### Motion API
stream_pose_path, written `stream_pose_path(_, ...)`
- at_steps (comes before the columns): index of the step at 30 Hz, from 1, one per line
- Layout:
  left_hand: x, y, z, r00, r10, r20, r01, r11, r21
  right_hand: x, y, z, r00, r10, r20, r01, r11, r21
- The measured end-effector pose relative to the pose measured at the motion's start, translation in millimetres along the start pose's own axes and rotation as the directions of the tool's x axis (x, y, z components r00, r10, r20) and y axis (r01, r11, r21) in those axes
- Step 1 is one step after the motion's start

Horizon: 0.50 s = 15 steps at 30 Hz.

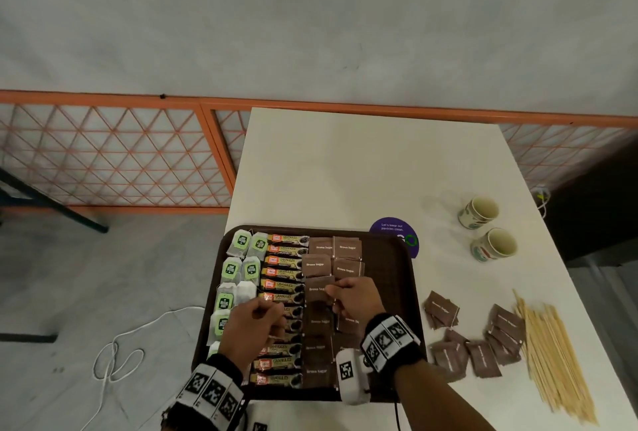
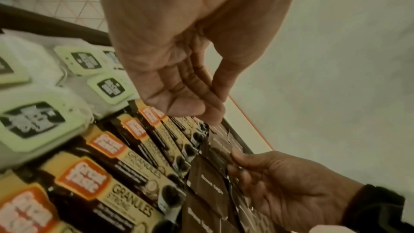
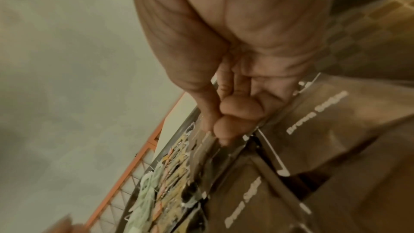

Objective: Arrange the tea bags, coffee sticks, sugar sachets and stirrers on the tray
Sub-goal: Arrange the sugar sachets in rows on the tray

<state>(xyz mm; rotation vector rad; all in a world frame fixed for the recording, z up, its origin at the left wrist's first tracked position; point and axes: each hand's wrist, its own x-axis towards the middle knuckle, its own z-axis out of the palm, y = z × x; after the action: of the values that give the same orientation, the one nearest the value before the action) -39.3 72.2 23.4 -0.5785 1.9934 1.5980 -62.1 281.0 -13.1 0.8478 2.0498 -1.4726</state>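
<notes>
A dark brown tray [image 1: 386, 275] holds green-tagged tea bags [image 1: 238, 268] on its left, a column of coffee sticks [image 1: 284, 273] in the middle and brown sugar sachets [image 1: 347, 249] in two columns to the right. My right hand [image 1: 333, 290] pinches one brown sugar sachet [image 1: 316, 289] by its edge, low over the left sachet column. In the right wrist view, thumb and fingertips [image 3: 224, 127] close on that edge. My left hand [image 1: 272, 313] hovers over the coffee sticks [image 2: 125, 174] with loosely curled fingers [image 2: 201, 109] and nothing in them.
Loose brown sugar sachets [image 1: 480, 358] lie on the white table right of the tray. A bundle of wooden stirrers [image 1: 552, 361] lies beyond them. Two paper cups [image 1: 495, 244] stand at the back right, and a purple sticker [image 1: 393, 233] sits behind the tray.
</notes>
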Motion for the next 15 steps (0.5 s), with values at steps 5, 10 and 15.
stream_pose_path(5, 2, 6, -3, 0.995, 0.089, 0.044, -0.095, 0.983, 0.157, -18, 6, -27, 0.951, -0.156, -0.268, 0.081, 0.959, -0.271)
stream_pose_path(10, -1, 18, 12, 0.980, 0.168, 0.104, -0.189, 0.951, 0.246, -26, 40, -111, 0.888, -0.120, -0.443, -0.049, 0.935, -0.352)
stream_pose_path(15, -6, 28, 34, 0.946, 0.223, 0.237, -0.297, 0.890, 0.346, -19, 93, -171, 0.916, -0.053, -0.398, -0.157, 0.864, -0.478)
